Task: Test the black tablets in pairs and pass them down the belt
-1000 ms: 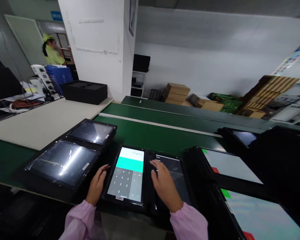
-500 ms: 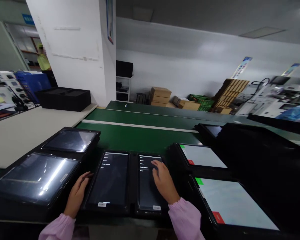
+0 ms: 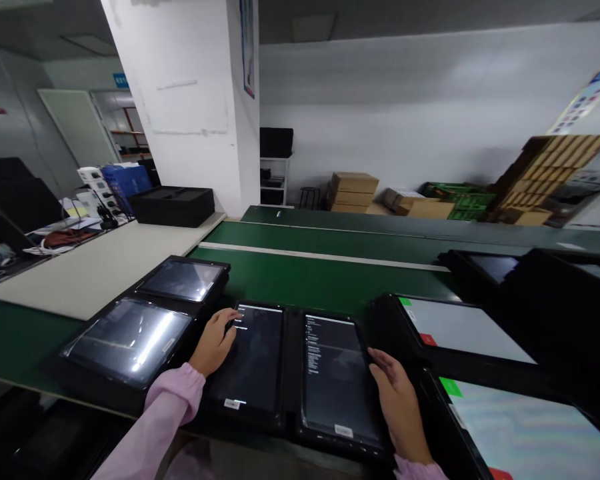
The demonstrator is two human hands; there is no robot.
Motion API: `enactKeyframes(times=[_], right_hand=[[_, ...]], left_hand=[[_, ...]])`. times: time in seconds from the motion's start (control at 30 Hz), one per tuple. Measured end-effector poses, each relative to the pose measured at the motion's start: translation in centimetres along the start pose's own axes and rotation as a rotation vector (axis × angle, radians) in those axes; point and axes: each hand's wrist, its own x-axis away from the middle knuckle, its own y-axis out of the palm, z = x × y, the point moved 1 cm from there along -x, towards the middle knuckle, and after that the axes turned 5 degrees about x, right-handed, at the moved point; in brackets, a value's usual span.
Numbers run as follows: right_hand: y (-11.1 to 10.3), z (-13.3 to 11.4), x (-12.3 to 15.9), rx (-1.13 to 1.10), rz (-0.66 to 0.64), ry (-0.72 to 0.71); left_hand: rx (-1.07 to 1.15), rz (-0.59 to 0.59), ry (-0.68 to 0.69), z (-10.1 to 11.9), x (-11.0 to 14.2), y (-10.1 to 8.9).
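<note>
Two tablets lie side by side in front of me. My left hand (image 3: pixel 216 341) reaches over the upper left of the left tablet (image 3: pixel 253 373), fingers extended at its dark text menu. It holds nothing. Beside the right edge of the right tablet (image 3: pixel 333 380) rests my right hand (image 3: pixel 397 400), fingers stretched out and nothing in them. That tablet displays lines of small white text on a dark screen. Each of the two has a white label at its lower end.
Two dark-screened tablets, a near one (image 3: pixel 130 340) and a far one (image 3: pixel 183 279), lie to the left. On the right, a far tablet (image 3: pixel 470 330) and a near tablet (image 3: pixel 530 427) glow white with green and red corners. A black foam tray (image 3: pixel 173 207) sits on the pale board (image 3: pixel 100 267).
The left tablet went from a calculator to a dark menu, and the right one now lists text. My left hand moved onto the left tablet; my right hand withdrew to the right tablet's edge.
</note>
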Motion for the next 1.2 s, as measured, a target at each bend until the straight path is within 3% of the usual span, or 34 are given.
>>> enactKeyframes(times=[0.1, 0.3, 0.43, 0.77, 1.0, 1.2], right_hand=[[-0.1, 0.1, -0.1, 0.035, -0.005, 0.002], [-0.2, 0.3, -0.5, 0.117, -0.026, -0.03], [-0.2, 0.1, -0.6, 0.143, -0.019, -0.049], [-0.4, -0.3, -0.4, 0.213, -0.034, -0.036], [-0.6, -0.5, 0.4, 0.261, -0.047, 0.102], [-0.6, -1.5, 1.0, 0.313, -0.038, 0.113]], left_hand=[[0.05, -0.017, -0.048, -0.5, -0.1, 0.0], [0.508, 0.198, -0.383, -1.9, 0.7, 0.3], [0.749, 0.167, -0.509, -2.3, 1.3, 0.9], [0.776, 0.19, -0.451, -3.9, 1.7, 1.6], [0.752, 0.19, -0.414, -3.8, 2.7, 1.8], [0.676, 0.156, -0.383, -3.3, 3.2, 1.7]])
